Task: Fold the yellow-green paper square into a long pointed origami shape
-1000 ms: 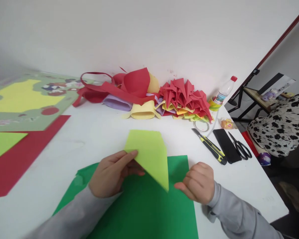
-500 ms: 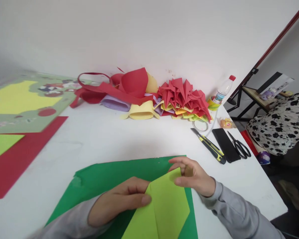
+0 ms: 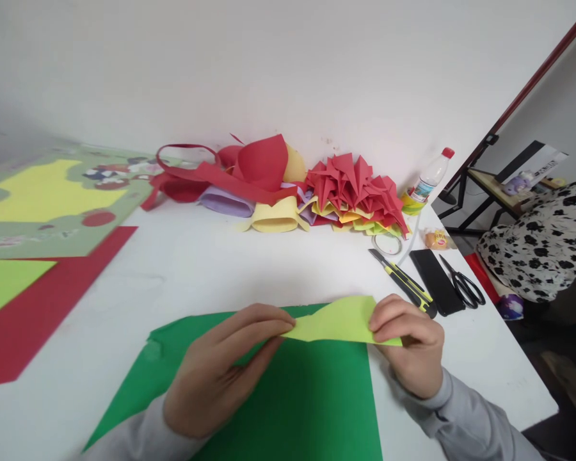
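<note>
A folded sheet of lime-green paper (image 3: 338, 322) is held up between my two hands, above a dark green sheet (image 3: 297, 397) lying on the table. My left hand (image 3: 230, 365) pinches the paper's left end between thumb and fingers. At the right end, my right hand (image 3: 408, 336) grips it with the fingers curled over the front. The lime-green paper is tilted so that it looks like a narrow strip, and its far side is hidden.
A utility knife (image 3: 406, 282), a black phone-like slab (image 3: 434, 282) and scissors (image 3: 463, 285) lie at the right. Red paper shapes (image 3: 352, 182), a tape roll (image 3: 386, 243) and a bottle (image 3: 429, 176) are farther back. A red sheet (image 3: 52, 307) lies left. A person in patterned clothing (image 3: 547, 237) is at far right.
The lime-green paper has been raised and tilted from a broad face to a narrow strip. My right hand has closed on its right end; my left hand has turned, still holding it.
</note>
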A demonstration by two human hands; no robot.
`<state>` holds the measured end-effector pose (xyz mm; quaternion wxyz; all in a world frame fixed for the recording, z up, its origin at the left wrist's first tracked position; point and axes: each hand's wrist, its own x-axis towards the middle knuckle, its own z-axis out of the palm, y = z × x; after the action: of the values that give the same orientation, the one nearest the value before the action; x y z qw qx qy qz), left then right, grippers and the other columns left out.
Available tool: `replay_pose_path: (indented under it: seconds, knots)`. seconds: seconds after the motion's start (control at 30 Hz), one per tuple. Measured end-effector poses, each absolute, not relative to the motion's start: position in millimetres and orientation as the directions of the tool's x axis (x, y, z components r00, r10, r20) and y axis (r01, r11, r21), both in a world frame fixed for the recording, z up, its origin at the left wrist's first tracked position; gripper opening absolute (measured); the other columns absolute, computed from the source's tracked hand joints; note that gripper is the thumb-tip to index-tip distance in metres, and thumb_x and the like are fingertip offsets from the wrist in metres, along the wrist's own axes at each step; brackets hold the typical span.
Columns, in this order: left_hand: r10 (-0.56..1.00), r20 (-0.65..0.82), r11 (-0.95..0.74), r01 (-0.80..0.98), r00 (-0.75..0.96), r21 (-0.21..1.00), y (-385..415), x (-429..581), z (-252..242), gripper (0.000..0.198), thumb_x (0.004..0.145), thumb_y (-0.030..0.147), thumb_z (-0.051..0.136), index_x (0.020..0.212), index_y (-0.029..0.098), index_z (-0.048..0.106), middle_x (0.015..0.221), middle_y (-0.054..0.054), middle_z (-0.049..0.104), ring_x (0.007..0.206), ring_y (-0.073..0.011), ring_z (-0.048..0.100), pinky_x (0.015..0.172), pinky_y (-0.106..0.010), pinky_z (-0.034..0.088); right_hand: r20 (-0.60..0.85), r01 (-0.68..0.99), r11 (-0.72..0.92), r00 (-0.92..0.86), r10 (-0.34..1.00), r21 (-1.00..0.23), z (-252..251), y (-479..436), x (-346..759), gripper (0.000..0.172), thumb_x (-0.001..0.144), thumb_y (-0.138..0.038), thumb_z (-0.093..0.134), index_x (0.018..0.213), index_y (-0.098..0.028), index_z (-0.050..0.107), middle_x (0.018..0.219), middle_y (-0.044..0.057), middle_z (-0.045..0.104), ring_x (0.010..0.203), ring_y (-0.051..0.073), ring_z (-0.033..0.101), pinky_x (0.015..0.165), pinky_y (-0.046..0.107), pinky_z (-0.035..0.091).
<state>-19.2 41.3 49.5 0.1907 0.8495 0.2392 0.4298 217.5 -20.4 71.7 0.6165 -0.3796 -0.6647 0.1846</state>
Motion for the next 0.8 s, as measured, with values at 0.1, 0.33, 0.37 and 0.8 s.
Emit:
replay_pose_path:
  seconds: [0.1,0.33,0.37,0.8]
  knots:
    - [0.484,0.731,-0.875,0.280,0.481,0.395,43,-18,38,0.023,0.089,0.004,0.046,0.100,0.019,0.059,0.101,-0.006,0.065,0.100,-0.0187,0.060,0.085,-0.031,0.052,0.757,0.362,0.722,-0.065,0.650,-0.589,75,-23,217,0.018,0.081,-0.005,0.058,0.077,-0.020,0.066,0.077,0.006,0.070,0.075,0.020,0.064,0.066,0.037,0.053]
    - [0.428,0.776,-0.852,0.494,0.464,0.174,50,-22,30,0.020,0.085,0.006,0.053,0.095,0.021,0.062,0.099,-0.007,0.065,0.094,-0.0241,0.058,0.077,-0.040,0.052,0.676,0.523,0.847,-0.591,0.441,-0.095,69,-29,215,0.017,0.089,-0.014,0.055,0.077,-0.019,0.066,0.089,0.003,0.073,0.082,0.016,0.064,0.063,0.032,0.047]
    - [0.421,0.779,-0.853,0.494,0.464,0.167,50,-22,29,0.021,0.085,0.004,0.054,0.095,0.021,0.062,0.097,-0.007,0.065,0.092,-0.0234,0.058,0.075,-0.040,0.052,0.650,0.511,0.857,-0.631,0.424,-0.063,67,-29,213,0.018,0.090,-0.015,0.055,0.076,-0.018,0.066,0.088,0.003,0.073,0.080,0.015,0.063,0.058,0.031,0.045]
    - [0.351,0.606,-0.933,0.325,0.714,0.156,56,-18,0,0.037,0.082,0.001,0.035,0.090,0.018,0.067,0.109,-0.011,0.068,0.106,-0.0266,0.057,0.082,-0.044,0.052,0.486,0.551,0.831,-0.707,0.514,-0.078,44,-19,219,0.026,0.092,-0.014,0.042,0.081,-0.015,0.065,0.084,0.006,0.070,0.081,0.018,0.061,0.063,0.032,0.044]
